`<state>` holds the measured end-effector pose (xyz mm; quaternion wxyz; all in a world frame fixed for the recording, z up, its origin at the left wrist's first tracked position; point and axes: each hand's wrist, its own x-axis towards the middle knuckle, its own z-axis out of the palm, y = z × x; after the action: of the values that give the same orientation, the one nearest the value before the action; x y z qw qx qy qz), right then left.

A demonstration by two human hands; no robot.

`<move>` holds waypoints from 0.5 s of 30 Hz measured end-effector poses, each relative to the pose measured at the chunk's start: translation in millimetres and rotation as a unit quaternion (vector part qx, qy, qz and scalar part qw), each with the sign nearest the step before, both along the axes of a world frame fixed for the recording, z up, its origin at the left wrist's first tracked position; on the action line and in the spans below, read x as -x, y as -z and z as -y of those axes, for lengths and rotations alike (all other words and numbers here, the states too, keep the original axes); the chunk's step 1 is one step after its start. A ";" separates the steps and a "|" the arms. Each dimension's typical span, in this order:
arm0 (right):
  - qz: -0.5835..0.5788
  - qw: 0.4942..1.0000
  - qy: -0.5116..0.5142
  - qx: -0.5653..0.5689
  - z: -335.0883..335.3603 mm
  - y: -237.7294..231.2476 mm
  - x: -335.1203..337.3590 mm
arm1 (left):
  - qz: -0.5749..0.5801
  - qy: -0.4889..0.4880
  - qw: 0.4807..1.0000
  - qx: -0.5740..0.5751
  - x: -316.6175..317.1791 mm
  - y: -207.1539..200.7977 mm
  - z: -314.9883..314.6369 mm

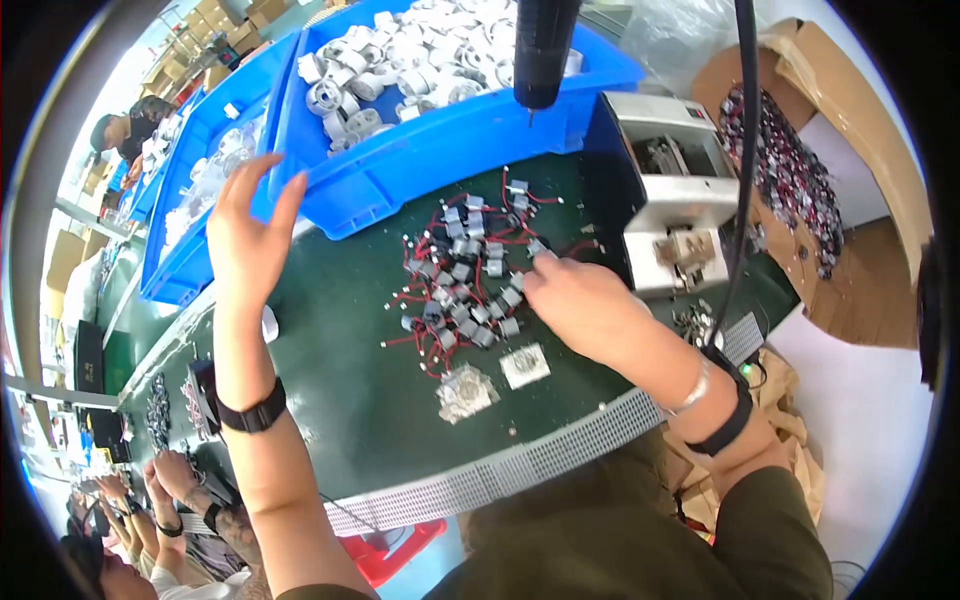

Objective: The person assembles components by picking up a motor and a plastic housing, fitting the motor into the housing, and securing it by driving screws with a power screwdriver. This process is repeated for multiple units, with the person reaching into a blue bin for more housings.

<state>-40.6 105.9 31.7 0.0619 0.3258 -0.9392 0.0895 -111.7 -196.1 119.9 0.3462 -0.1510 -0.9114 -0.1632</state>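
Observation:
My left hand [248, 235] is raised with its fingers apart and nothing in it, beside the corner of a large blue bin [400, 165]. White plastic round parts [430, 60] fill that bin. On the dark green table [350, 420] lies a heap of small grey motors with red wires [462, 270]. My right hand [580, 300] is at the heap's right edge, fingertips pinched on one small motor [538, 246]. Its red wires trail to the right. Two small pale pads [525, 366] with something shiny on them lie in front of the heap.
A black electric screwdriver [545, 60] hangs above the bin's front edge. A white bench machine [670, 190] stands to the right, with a black cable [745, 170] before it. A cardboard box [860, 240] holds many small parts. Co-workers' hands [175, 475] are at the lower left.

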 end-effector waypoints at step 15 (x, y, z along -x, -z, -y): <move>0.302 0.857 0.028 0.417 -22.1 -55.8 5.3 | 0.407 0.002 0.821 0.399 259.7 50.2 -9.6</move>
<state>-45.8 128.0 87.5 -0.0922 0.1996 -0.7952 0.5651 -371.4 -186.5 69.7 -0.1472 -0.1974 -0.9545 0.1680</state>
